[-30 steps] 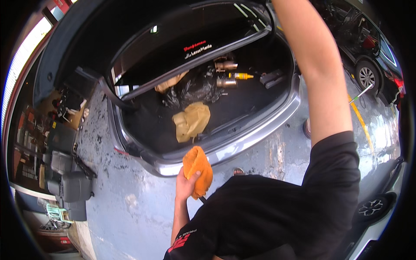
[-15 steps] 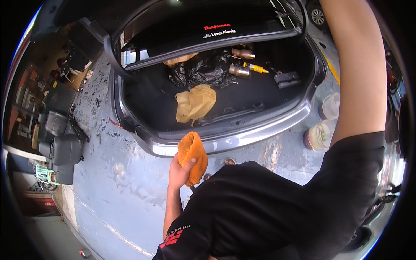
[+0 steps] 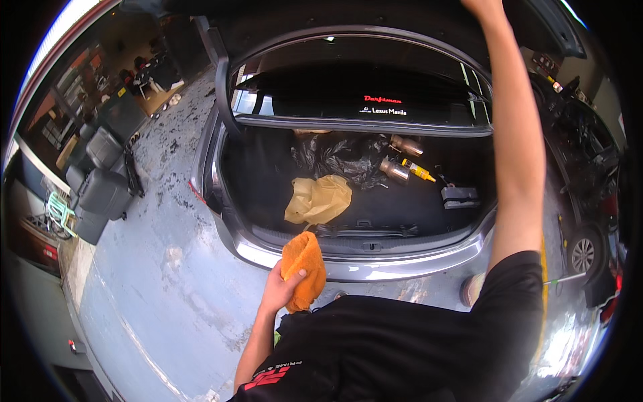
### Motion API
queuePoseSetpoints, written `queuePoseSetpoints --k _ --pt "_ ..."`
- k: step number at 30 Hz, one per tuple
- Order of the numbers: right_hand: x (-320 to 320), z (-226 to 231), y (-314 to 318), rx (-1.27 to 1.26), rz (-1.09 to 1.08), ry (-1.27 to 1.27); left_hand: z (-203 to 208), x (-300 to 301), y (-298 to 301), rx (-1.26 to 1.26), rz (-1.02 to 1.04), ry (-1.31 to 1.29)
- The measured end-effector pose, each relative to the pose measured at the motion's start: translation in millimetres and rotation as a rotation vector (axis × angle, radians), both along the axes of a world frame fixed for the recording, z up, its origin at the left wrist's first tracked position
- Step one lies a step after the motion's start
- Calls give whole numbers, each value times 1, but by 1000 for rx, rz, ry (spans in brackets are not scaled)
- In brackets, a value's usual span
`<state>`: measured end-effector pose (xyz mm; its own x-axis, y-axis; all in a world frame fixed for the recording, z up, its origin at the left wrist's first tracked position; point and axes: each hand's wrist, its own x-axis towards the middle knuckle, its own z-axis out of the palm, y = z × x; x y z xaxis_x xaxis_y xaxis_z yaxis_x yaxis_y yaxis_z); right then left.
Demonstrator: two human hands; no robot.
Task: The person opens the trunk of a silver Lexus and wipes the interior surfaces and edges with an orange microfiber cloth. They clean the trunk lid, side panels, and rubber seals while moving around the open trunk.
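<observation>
My left hand [image 3: 278, 288] is closed around a folded orange microfiber cloth [image 3: 305, 268], with the thumb lying across its side. The cloth is held upright just in front of the rear bumper [image 3: 365, 271] of a grey car. My right arm stretches up past the right side of the open trunk. At the upper picture edge, my right hand [image 3: 483, 5] is mostly cut off beside the raised trunk lid [image 3: 402, 20]; its fingers are hidden. Below the lid, the trunk floor [image 3: 261, 201] holds a crumpled tan sheet [image 3: 317, 199] and a black plastic bag [image 3: 345, 157].
Farther in the trunk are two metal cylinders [image 3: 395, 170], a yellow bottle [image 3: 416, 169] and a grey box [image 3: 460, 197]. Removed black car seats [image 3: 104, 191] stand on the blue floor at left. A bucket [image 3: 472, 289] is partly hidden behind my right arm. Another car's wheel [image 3: 583, 254] shows at right.
The view has tilted up and turned, so more of the lid and rear window shows. My right hand has come into the picture at the top. The cloth remains in my left hand.
</observation>
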<state>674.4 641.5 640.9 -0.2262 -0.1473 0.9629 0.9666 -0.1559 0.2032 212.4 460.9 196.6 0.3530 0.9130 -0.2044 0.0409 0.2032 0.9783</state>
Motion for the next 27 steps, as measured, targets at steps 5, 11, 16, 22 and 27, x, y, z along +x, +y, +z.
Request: queuePoseSetpoints --k 5,11,16,22,27 --pt "-100 -300 -61 -996 1063 787 -12 -5 -3 -104 176 -199" --pt "-279 -501 -193 -1485 1608 1704 -9 -4 0 -141 184 -107" --pt "-316 -526 -205 -1283 1535 2055 -11 -11 0 -84 -266 93" --pt "-350 -532 -164 -1343 1249 1911 -36 -126 16 -131 -173 59" --pt "-424 -512 -115 -1432 859 1677 -59 -269 21 -226 76 134"
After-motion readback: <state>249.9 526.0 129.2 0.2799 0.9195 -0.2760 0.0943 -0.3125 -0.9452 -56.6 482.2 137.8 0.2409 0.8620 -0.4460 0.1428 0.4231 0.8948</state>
